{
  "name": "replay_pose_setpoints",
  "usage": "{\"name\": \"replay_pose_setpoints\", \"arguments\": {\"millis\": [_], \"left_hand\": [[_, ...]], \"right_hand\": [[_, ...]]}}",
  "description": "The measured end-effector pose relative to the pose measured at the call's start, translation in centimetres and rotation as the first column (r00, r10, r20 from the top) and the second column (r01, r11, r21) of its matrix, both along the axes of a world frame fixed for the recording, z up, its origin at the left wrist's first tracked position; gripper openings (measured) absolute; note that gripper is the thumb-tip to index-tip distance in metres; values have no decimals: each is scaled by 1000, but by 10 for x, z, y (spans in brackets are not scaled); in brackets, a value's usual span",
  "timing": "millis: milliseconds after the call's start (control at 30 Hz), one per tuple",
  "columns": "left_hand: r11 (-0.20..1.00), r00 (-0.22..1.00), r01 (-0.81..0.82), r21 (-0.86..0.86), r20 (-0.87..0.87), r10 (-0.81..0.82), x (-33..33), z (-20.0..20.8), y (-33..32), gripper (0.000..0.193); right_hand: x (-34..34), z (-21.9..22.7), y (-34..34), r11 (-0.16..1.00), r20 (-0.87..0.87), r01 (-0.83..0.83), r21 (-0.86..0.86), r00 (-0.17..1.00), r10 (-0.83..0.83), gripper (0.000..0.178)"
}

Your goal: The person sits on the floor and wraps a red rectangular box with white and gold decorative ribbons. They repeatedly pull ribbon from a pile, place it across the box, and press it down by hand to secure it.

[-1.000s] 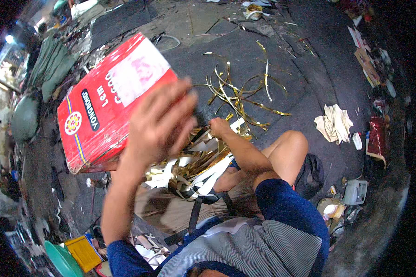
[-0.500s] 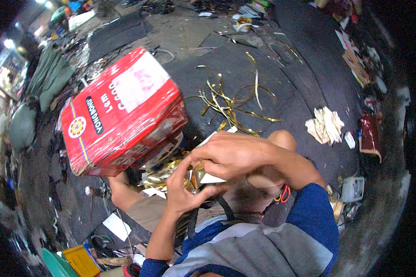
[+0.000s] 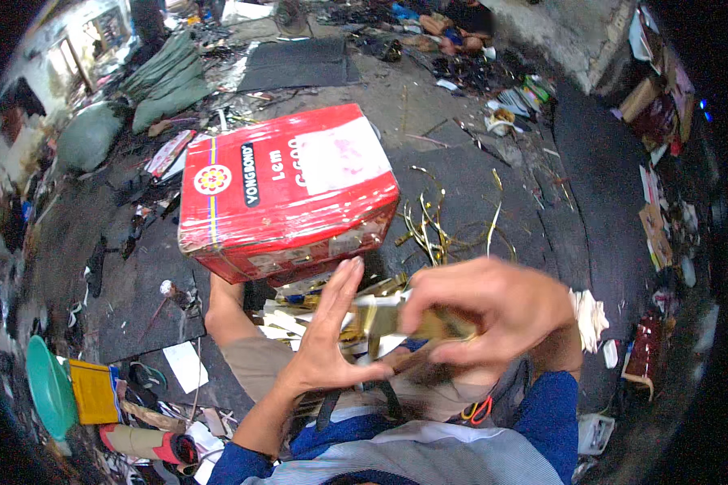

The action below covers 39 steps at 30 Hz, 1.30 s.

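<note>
My left hand [image 3: 323, 343] is held over my lap, fingers stretched up and thumb apart, with nothing gripped in it. To its right my right hand [image 3: 497, 311] is blurred by motion, its fingers and thumb curved around a shiny gold strip [image 3: 453, 325], also smeared. Below and between the hands lies a heap of gold and white strips [image 3: 287, 317]. Just beyond my hands stands a red cardboard box [image 3: 275, 222] with a white patch on top; its near side partly overhangs the strips.
Loose gold strips [image 3: 429, 230] lie tangled on dark floor mats. Orange-handled scissors [image 3: 477, 411] are beside my right thigh. A pale crumpled cloth [image 3: 590, 322] lies at the right. A green basin [image 3: 50, 388] and yellow container [image 3: 95, 392] sit lower left. Scraps litter the floor.
My hands were close together over the lap; now my right hand has pulled away to the right with the gold strip. The view has swung, so the box appears farther right and level.
</note>
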<state>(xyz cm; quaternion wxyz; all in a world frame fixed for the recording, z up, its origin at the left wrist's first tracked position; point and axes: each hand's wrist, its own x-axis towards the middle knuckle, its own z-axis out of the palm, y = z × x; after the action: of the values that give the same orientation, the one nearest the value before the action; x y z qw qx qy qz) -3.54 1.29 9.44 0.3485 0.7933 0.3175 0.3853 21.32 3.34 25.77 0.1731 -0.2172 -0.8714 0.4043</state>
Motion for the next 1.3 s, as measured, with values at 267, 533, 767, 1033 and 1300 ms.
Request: {"name": "replay_pose_setpoints", "arguments": {"millis": [267,533,767,1033,1300], "left_hand": [[825,875,28,-564,414,253,-4,15,-2,30],[854,894,-435,-287,-26,447,-213,58,88,14],[385,500,-631,673,-26,866,-150,75,191,43],[956,966,-220,193,-90,241,30,30,233,29],[924,968,-235,302,-11,250,34,20,229,17]], "right_hand": [[-50,-9,33,876,-141,387,289,922,-361,14],[-11,-39,172,765,60,644,-34,765,-641,19],[-37,-90,203,678,56,635,370,713,-699,24],[-23,-93,196,619,-48,669,412,694,-718,26],[-1,-103,188,523,-142,513,681,793,-593,17]]}}
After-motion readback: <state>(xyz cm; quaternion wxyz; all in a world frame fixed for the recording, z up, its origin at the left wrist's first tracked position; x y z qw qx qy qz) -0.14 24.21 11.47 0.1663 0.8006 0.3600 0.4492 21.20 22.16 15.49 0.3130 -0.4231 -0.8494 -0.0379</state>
